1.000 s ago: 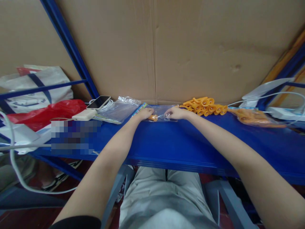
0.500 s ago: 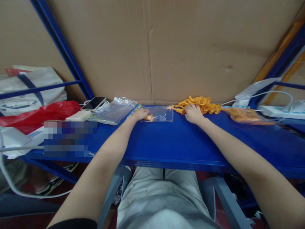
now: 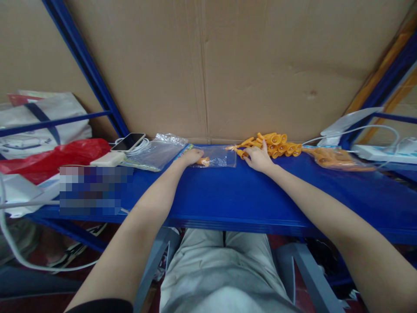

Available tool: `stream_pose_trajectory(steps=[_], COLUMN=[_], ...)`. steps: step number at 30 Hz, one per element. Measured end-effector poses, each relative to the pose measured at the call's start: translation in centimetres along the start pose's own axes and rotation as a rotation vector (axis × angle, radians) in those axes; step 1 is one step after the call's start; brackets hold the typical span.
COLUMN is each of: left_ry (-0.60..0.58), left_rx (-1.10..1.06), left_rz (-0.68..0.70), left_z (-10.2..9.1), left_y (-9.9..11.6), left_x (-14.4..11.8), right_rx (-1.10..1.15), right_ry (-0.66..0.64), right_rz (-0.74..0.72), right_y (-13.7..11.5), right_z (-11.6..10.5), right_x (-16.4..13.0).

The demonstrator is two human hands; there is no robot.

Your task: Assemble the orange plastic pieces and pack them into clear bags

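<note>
My left hand (image 3: 194,156) is closed over the coloured header end of a clear plastic bag (image 3: 221,157) lying flat on the blue shelf. An orange flared piece (image 3: 204,162) shows at its fingertips; I cannot tell whether it lies inside the bag. On the right, my right hand (image 3: 259,158) has thumb and fingers curled round an orange horn-shaped piece (image 3: 241,154) at the left end of a pile. That pile of orange horn-shaped pieces (image 3: 276,143), funnel ends facing me, sits just behind and right of the hand.
Right of the pile lies a filled bag of orange pieces (image 3: 340,159), beside a white power strip (image 3: 387,153). Flat clear bags (image 3: 148,153), a phone (image 3: 128,141) and a white box (image 3: 108,159) are on the left. Cardboard (image 3: 208,69) closes off the back.
My right hand has slid left from the front of the pile to the piece at its left end, its fingers now round it. My left hand stays on the bag.
</note>
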State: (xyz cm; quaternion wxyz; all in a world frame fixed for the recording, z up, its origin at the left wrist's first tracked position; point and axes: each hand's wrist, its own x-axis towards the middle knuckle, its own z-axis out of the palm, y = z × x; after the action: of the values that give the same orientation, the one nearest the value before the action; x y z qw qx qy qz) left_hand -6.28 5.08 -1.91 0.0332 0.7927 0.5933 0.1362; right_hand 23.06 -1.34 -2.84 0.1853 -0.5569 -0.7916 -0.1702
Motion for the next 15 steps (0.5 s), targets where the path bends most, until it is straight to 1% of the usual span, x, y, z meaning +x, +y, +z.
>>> stream_pose_trajectory(steps=[3,6,9,12,15], left_ry=[0.007,0.022,0.024,0.016,0.034], left_rx=[-0.004,-0.007,-0.009,-0.011,-0.010], left_rz=[0.024,0.059,0.058,0.042,0.060], left_z=[0.0,0.0,0.1,0.1,0.3], left_y=[-0.1,-0.1,-0.1,-0.3,-0.5], left_x=[-0.1,-0.1,0.0,0.1,0.3], right_rx=[0.055,0.155,0.226,0.242,0.183], right_ry=[0.068,0.145,0.193,0.182,0.121], right_rz=[0.000,0.047,0.098,0.149,0.149], right_y=[-0.4,-0.8,-1.3,-2.2,-3.4], right_z=[-0.9,-2.2,-3.4,-4.0,-3.9], right_x=[0.3,0.7,1.0,1.0,0.7])
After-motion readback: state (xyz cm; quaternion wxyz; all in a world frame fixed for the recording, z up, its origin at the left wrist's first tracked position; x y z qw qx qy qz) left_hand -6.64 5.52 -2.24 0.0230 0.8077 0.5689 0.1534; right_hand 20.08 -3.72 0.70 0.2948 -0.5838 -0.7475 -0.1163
